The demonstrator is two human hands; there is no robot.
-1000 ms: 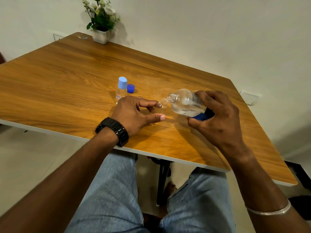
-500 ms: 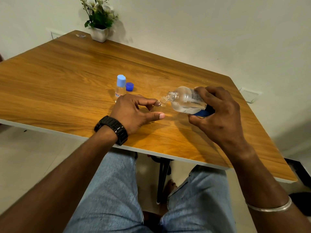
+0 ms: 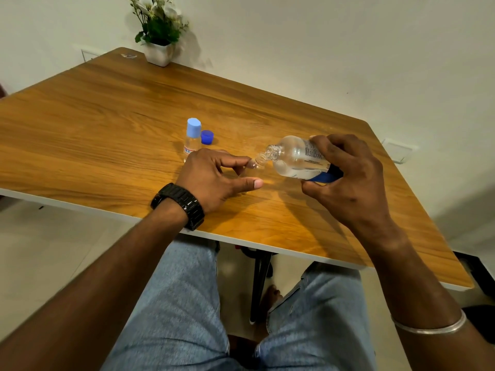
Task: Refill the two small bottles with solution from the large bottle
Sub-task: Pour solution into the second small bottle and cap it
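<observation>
While hands hide it, small bottle (image 3: 256,162) (mouth only) shows.

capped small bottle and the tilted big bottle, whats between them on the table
In the head view, the loose blue cap lies beside the capped small bottle; past it, bare table up to the large bottle.

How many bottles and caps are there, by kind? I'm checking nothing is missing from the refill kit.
Large bottles: 1, large bottle, tilted in the right hand
Small bottles: 2, capped small bottle; open small bottle by the left hand
Loose caps: 1, dark blue cap
Total: 4
</observation>
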